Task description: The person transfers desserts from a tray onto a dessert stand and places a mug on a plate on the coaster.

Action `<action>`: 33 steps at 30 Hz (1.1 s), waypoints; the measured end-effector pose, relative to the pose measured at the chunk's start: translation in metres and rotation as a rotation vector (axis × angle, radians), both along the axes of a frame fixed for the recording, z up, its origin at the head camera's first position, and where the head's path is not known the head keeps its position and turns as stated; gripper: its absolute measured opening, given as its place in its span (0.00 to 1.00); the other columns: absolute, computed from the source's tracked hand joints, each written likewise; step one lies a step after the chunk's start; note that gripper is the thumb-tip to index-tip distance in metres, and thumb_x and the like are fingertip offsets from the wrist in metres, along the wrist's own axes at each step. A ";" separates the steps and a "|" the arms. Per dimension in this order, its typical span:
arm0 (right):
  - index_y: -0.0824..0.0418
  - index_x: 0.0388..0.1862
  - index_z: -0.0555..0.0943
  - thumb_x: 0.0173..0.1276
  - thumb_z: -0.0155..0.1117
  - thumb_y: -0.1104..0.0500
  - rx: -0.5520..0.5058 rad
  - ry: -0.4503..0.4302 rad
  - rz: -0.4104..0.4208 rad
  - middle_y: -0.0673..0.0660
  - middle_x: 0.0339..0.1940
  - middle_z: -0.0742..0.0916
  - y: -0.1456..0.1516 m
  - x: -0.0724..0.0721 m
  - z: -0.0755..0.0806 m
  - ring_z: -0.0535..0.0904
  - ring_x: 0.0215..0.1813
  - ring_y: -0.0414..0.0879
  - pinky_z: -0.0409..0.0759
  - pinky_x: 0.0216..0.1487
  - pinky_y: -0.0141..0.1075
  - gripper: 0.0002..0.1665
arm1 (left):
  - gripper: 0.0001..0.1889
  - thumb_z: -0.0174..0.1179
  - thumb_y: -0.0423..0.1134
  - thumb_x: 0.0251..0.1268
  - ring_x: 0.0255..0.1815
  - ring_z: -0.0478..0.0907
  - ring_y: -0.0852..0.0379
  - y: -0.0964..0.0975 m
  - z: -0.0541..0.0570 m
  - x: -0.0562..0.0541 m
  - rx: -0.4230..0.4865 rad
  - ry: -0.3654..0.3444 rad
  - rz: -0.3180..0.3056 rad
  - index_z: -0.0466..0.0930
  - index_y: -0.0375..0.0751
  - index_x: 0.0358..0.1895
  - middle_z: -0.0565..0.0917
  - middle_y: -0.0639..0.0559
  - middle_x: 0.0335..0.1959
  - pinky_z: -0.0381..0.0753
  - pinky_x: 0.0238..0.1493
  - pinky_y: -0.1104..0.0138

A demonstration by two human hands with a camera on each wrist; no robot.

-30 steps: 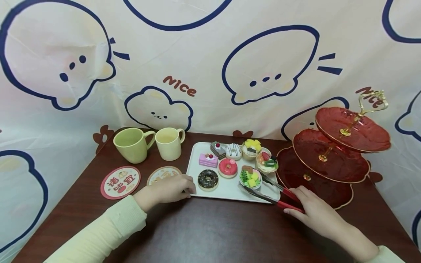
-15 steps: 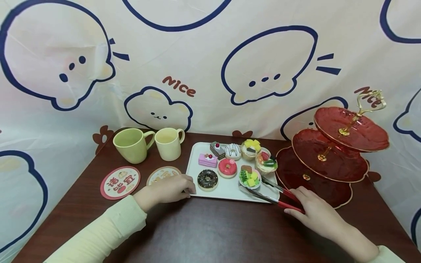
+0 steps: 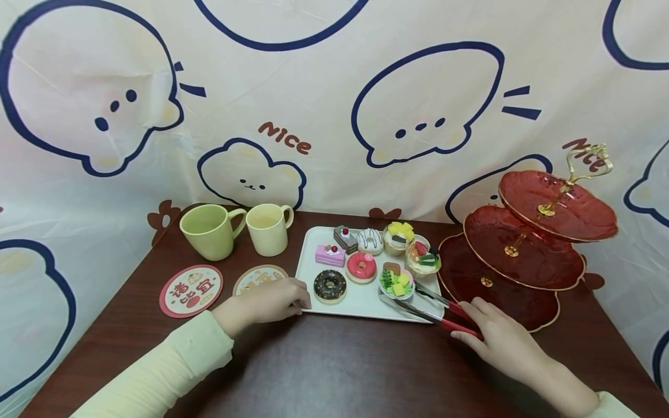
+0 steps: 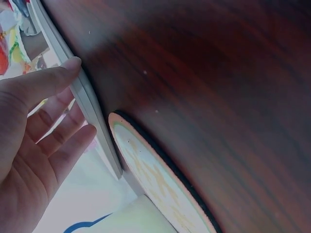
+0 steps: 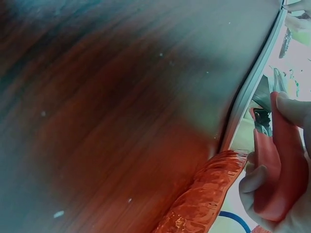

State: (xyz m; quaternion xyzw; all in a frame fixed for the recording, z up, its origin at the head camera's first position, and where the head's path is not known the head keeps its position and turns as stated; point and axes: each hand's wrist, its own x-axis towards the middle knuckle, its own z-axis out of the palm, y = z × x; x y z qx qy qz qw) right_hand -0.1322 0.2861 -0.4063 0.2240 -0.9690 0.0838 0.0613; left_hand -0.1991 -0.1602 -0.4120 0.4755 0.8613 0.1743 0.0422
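My left hand (image 3: 274,299) holds the front-left corner of a white rectangular tray (image 3: 360,310); in the left wrist view the thumb and fingertips lie against the tray rim (image 4: 87,97). My right hand (image 3: 499,339) grips red-handled tongs (image 3: 462,328), whose handles (image 5: 286,165) fill its palm in the right wrist view. The tongs' tips lie either side of a toy fruit tart (image 3: 397,283) with green and yellow topping. Also on the tray are a chocolate donut (image 3: 330,285), a pink donut (image 3: 361,267), a white donut (image 3: 370,240), cake slices (image 3: 330,255) and more tarts (image 3: 422,259).
A three-tier red stand (image 3: 522,247) with gold rims stands at the right, close to the tray. At the back left are a green mug (image 3: 209,232) and a cream mug (image 3: 268,231). Two round coasters, one pink-rimmed (image 3: 191,290) and one orange-rimmed (image 3: 256,277), lie before them.
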 end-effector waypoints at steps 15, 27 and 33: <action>0.67 0.56 0.85 0.62 0.77 0.45 -0.024 0.024 -0.023 0.59 0.47 0.84 0.001 0.004 0.001 0.82 0.46 0.54 0.83 0.47 0.54 0.33 | 0.10 0.70 0.22 0.53 0.30 0.73 0.66 0.000 -0.001 0.001 0.000 -0.009 0.002 0.84 0.43 0.29 0.77 0.60 0.26 0.76 0.35 0.71; 0.67 0.56 0.85 0.60 0.78 0.45 0.006 0.026 -0.031 0.62 0.49 0.85 0.007 0.005 0.001 0.83 0.50 0.58 0.83 0.47 0.57 0.34 | 0.11 0.70 0.22 0.52 0.30 0.73 0.66 0.000 -0.001 0.000 0.009 -0.009 -0.005 0.83 0.43 0.28 0.76 0.61 0.26 0.76 0.35 0.72; 0.67 0.55 0.85 0.59 0.79 0.45 0.003 0.044 -0.027 0.62 0.49 0.85 0.008 0.007 -0.001 0.83 0.50 0.58 0.84 0.47 0.56 0.33 | 0.11 0.70 0.22 0.52 0.30 0.73 0.66 0.001 0.000 0.000 0.010 -0.003 -0.010 0.83 0.43 0.28 0.76 0.61 0.26 0.76 0.35 0.72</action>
